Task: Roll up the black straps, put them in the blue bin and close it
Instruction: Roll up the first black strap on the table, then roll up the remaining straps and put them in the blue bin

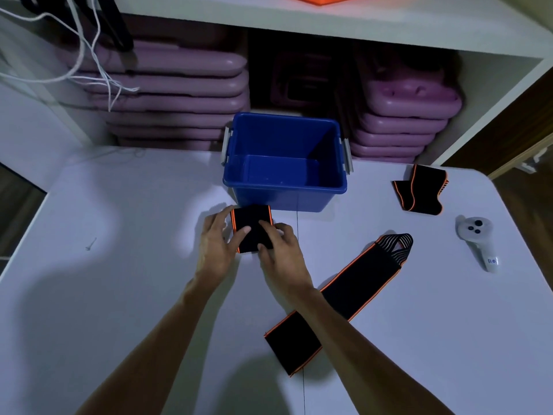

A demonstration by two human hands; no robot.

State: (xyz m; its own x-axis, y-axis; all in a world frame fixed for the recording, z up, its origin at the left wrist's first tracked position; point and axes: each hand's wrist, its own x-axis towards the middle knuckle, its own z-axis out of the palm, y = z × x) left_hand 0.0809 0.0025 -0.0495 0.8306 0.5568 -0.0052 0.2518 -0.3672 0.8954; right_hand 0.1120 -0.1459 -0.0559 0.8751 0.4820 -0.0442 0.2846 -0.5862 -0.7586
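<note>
A rolled black strap with orange edges (252,220) lies on the white table just in front of the blue bin (284,187). My left hand (220,244) holds its left side, thumb pressed on top. My right hand (282,250) holds its right side, fingers laid over it. The bin stands open and looks empty, with grey latches on both sides. No lid is in view. A second strap (356,289) lies flat and unrolled to the right, partly under my right forearm. A third strap (420,190) lies loosely folded at the far right.
A white hand controller (478,241) rests near the table's (119,280) right edge. Behind the bin, stacked purple lids or trays (167,94) fill a white shelf. White cords (89,55) hang at the upper left.
</note>
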